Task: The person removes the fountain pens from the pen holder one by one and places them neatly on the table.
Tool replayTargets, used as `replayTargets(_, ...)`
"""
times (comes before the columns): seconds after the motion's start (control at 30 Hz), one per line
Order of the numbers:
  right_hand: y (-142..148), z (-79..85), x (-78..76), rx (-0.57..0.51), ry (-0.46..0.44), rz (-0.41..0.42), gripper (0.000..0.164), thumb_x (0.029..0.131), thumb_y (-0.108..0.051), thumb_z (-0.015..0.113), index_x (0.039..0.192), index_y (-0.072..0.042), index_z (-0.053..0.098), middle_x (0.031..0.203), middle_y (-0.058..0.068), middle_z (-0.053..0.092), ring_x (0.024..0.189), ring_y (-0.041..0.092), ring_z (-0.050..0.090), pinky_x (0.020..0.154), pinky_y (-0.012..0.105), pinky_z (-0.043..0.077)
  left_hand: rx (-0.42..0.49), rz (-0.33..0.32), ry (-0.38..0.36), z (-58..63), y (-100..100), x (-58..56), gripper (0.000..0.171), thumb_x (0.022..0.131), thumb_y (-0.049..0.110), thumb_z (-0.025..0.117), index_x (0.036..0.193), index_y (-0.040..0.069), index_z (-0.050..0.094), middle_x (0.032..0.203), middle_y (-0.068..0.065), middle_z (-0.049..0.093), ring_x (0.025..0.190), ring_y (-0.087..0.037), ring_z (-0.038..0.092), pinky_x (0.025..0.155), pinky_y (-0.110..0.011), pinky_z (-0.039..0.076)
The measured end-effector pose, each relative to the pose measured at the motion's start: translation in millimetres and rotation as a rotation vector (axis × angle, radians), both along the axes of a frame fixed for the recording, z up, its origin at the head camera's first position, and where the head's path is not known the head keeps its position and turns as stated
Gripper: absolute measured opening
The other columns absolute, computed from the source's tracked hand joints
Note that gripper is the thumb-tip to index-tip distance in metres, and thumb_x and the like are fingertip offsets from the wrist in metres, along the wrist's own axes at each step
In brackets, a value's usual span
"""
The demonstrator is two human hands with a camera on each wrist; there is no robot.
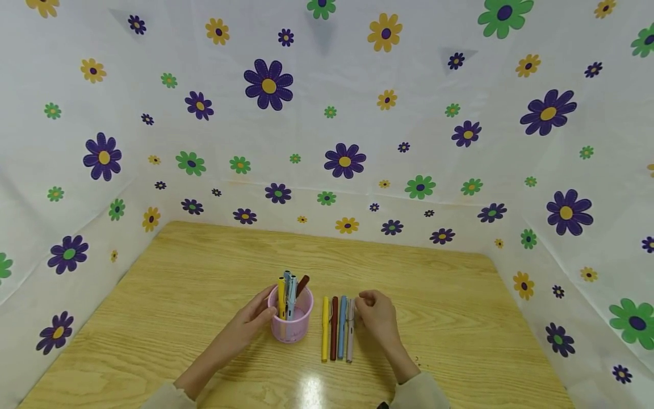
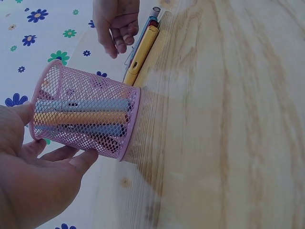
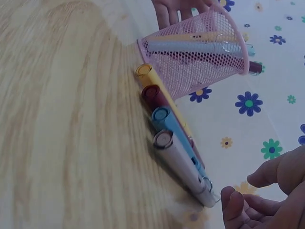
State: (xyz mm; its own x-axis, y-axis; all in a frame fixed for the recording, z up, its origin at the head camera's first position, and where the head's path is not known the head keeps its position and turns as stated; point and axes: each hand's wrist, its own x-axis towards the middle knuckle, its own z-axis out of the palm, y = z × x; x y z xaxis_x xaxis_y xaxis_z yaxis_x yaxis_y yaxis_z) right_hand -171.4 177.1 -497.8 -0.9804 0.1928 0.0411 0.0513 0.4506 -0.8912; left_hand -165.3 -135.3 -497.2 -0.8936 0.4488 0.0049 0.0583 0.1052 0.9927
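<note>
A pink mesh pen holder (image 1: pixel 290 330) stands upright on the table with several pens inside, among them a yellow pen (image 1: pixel 281 295), a light blue pen (image 1: pixel 292 298) and a brown pen (image 1: pixel 304 283). My left hand (image 1: pixel 251 318) holds it from the left, thumb at the rim and fingers against the mesh. To its right, a yellow pen (image 1: pixel 325 329), a brown pen (image 1: pixel 334 329), a blue pen (image 1: pixel 342 329) and a pale grey pen (image 1: pixel 350 335) lie side by side. My right hand (image 1: pixel 379 318) is beside the grey pen's far end, fingers loosely bent, holding nothing.
The wooden table (image 1: pixel 449 307) spreads around the pens on all sides. A white flower-printed cloth (image 1: pixel 317 125) walls off its back and both sides. Small dark specks (image 1: pixel 419 361) lie right of my right forearm.
</note>
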Motion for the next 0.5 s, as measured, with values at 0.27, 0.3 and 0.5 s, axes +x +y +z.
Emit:
replayTargets(0.27,-12,11.4,1.0,-0.091,0.033,0.031,0.029,0.099,-0.008,0.063,0.121,0.011,0.067,0.091,0.017,0.069,0.073,0.028,0.068,0.053,0.021,0.054,0.004,-0.006,0.002,-1.6,-1,-0.4,0.061,0.112,0.026,0.047,0.165,0.007,0.021,0.166,-0.023,0.027,0.152,-0.039,0.027,0.122,-0.054,0.027)
replayTargets(0.3,-13,12.4,0.8,-0.094,0.038,0.031,0.029,0.099,-0.008,0.064,0.121,0.011,0.067,0.091,0.016,0.069,0.075,0.029,0.068,0.053,0.020,0.053,0.005,-0.007,0.001,-1.7,-1,-0.4,0.061,0.112,0.026,0.047,0.165,0.007,0.021,0.166,-0.023,0.026,0.152,-0.040,0.026,0.122,-0.054,0.027)
replayTargets(0.5,-26,17.6,-1.2,-0.140,0.072,0.048,0.027,0.100,-0.009,0.065,0.119,0.009,0.068,0.092,0.021,0.070,0.077,0.037,0.068,0.053,0.018,0.051,0.002,-0.006,0.004,-1.8,-1,-0.1,0.061,0.112,0.025,0.047,0.165,0.007,0.021,0.165,-0.024,0.027,0.152,-0.040,0.027,0.122,-0.054,0.027)
